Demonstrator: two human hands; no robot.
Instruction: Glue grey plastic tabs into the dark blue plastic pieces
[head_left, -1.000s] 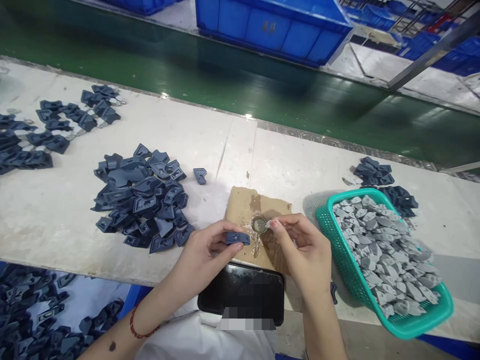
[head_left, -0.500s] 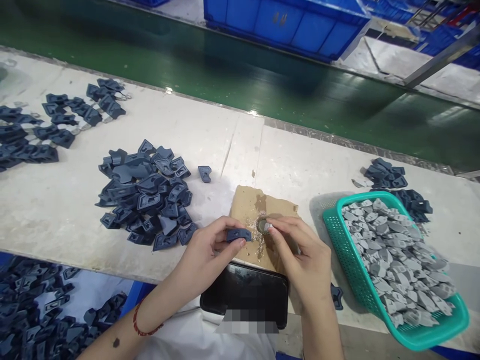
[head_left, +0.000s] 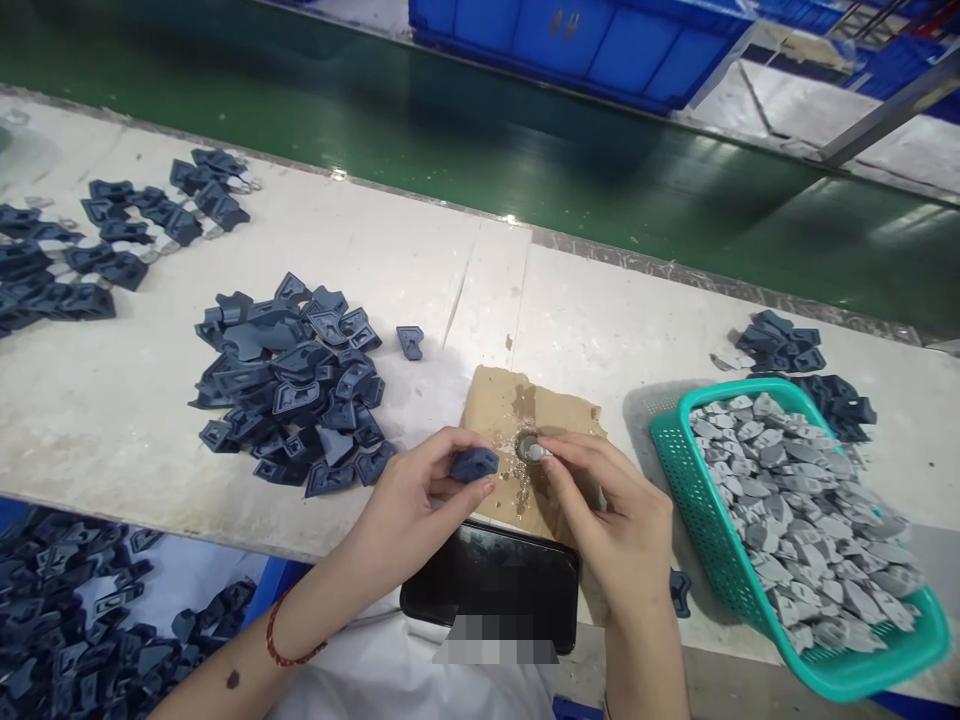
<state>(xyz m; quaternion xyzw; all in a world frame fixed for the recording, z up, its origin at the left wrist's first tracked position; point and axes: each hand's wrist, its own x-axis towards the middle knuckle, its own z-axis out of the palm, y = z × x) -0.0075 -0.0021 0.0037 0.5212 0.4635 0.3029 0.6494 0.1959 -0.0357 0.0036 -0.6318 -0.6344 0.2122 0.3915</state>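
My left hand (head_left: 420, 495) pinches a dark blue plastic part (head_left: 474, 463) between thumb and fingers, just left of a brown cardboard scrap (head_left: 502, 400). My right hand (head_left: 615, 510) pinches a small light grey piece (head_left: 537, 452) and holds its tip at a small round dish (head_left: 525, 443) on the cardboard. The two hands are close together over the cardboard's front half. A heap of dark blue parts (head_left: 289, 385) lies to the left of my left hand.
A teal basket (head_left: 675, 480) full of grey pieces (head_left: 795, 510) sits at the right. A black phone (head_left: 491, 590) lies at the table's front edge. More blue parts lie far left (head_left: 112, 235), back right (head_left: 784, 345) and below the table (head_left: 67, 620). A green conveyor belt (head_left: 480, 140) runs behind.
My right hand has brought the grey piece down to the round dish. My left hand has turned the blue part slightly. The view has drifted a little.
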